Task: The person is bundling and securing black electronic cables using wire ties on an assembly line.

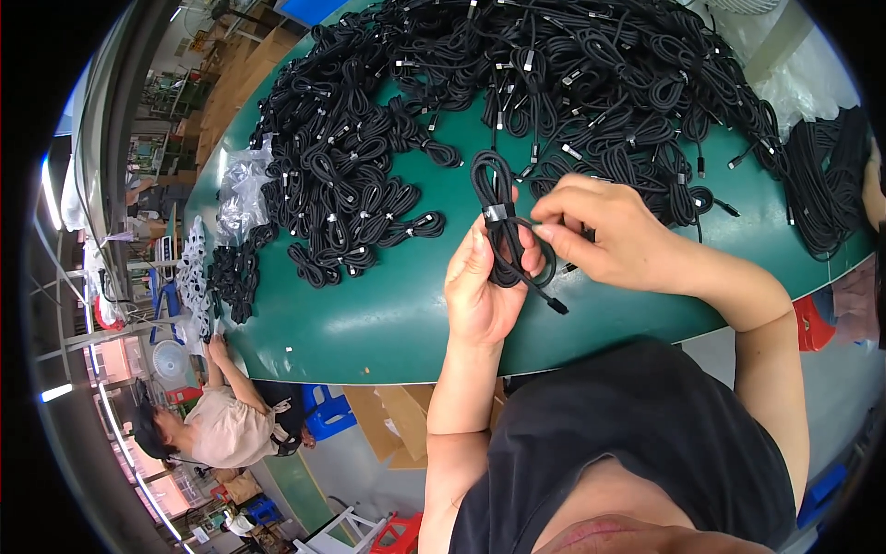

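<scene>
A coiled black braided cable [491, 178] is gripped upright in my left hand [480, 288], the thumb on one side and the fingertips showing on the other. A dark strap with a pale shiny patch goes round the middle of the coil. One dark plug end [556, 305] sticks out below it, toward the table's near edge. My right hand [604, 231] is bent close against the coil's right side, thumb and forefinger pinched near the strap. Whatever lies between those fingertips is too small to make out.
Bundled black cables [351, 175] heap across the far side of the green table [388, 323]. A larger hank of black cable [824, 185] lies at the right, a clear plastic bag [244, 192] at the left. Another person [231, 429] works at the left end. Cardboard boxes [374, 425] stand below.
</scene>
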{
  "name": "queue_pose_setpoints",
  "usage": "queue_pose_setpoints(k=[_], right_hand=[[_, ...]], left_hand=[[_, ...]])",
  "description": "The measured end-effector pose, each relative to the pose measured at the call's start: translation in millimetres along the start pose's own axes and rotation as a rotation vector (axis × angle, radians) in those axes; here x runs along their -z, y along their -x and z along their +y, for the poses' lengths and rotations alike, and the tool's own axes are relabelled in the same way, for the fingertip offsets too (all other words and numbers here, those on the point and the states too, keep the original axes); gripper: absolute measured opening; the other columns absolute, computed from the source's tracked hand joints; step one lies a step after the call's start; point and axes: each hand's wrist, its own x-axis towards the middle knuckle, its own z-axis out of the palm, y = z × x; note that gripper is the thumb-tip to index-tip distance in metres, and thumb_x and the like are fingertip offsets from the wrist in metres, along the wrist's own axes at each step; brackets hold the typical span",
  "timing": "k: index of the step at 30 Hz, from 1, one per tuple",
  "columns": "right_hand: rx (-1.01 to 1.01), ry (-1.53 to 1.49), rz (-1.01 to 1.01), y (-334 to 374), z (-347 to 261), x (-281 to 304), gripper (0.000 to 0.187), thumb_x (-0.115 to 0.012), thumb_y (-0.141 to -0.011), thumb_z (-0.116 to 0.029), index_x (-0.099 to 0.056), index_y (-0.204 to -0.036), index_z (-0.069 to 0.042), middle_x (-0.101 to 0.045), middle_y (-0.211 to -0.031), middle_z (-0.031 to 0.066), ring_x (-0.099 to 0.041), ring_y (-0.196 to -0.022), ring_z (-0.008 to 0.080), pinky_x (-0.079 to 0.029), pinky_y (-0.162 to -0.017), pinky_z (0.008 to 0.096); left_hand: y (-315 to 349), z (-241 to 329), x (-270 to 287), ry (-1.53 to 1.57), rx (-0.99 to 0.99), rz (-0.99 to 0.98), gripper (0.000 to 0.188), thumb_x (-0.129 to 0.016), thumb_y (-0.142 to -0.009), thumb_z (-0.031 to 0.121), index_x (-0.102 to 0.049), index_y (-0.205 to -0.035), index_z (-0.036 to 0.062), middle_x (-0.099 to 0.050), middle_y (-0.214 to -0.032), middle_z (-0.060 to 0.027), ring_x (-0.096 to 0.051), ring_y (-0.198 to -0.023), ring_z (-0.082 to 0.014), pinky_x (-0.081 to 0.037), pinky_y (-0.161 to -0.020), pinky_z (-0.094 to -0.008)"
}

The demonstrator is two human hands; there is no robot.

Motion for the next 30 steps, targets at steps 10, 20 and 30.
queue_pose_setpoints(k=[10, 20, 30], right_hand=[[0.093, 0.072, 0.178, -3, 0, 5, 0.014, -0.06, -0.075, 0.003, -0.057, -0.088, -0.001, -0.055, -0.079, 0.009, -0.053, -0.058, 0.0159, -0.043, -0.05, 0.0246], [0.439, 0.526, 0.2, -13, -1, 6, 0.019, -0.061, -0.063, -0.013, -0.06, -0.079, -0.004, -0.053, -0.096, 0.009, -0.048, -0.095, 0.0226, -0.036, -0.085, 0.0398], [0.458, 0.467, -0.083, -22, 5, 15, 0.02, -0.063, -0.061, -0.005, -0.06, -0.08, -0.001, -0.052, -0.096, 0.0087, -0.047, -0.099, 0.0232, -0.032, -0.091, 0.0394]], left_hand=[[2, 1, -6, -1.568, -0.509, 0.132, 0.054, -0.062, -0.079, 0.006, -0.039, -0.126, -0.0026, -0.048, -0.092, -0.0102, -0.048, -0.076, -0.0168, -0.042, -0.066, -0.0249], [-5, -3, 3, -1.962, -0.891, -0.034, 0.061, -0.068, -0.065, -0.008, -0.037, -0.118, -0.0095, -0.051, -0.089, -0.0177, -0.05, -0.068, -0.0281, -0.042, -0.059, -0.0348], [-6, -3, 0, -1.988, -0.829, -0.137, 0.06, -0.068, -0.067, -0.005, -0.037, -0.119, -0.0044, -0.052, -0.096, -0.0166, -0.055, -0.079, -0.0271, -0.047, -0.067, -0.0331]])
